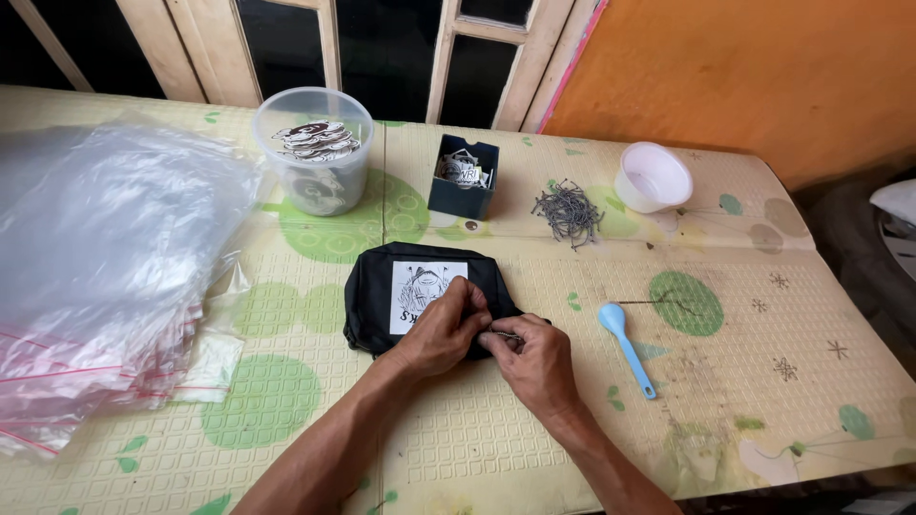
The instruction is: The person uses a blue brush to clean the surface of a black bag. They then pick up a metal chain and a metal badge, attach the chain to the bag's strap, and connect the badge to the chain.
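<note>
On the black pouch (pixel 420 296) with white square label (pixel 426 296), left hand (pixel 441 334) and right hand (pixel 534 358) pinching its edge.

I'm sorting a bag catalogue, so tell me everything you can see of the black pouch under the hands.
The black pouch looks like soft fabric, roughly rectangular with rounded corners, lying flat on the patterned table mat. A white square patch with a dark drawing sits on its face. The left hand rests on its lower right part, fingers bent over the edge; the right hand meets it there, pinching something thin and metallic, too small to identify.
</note>
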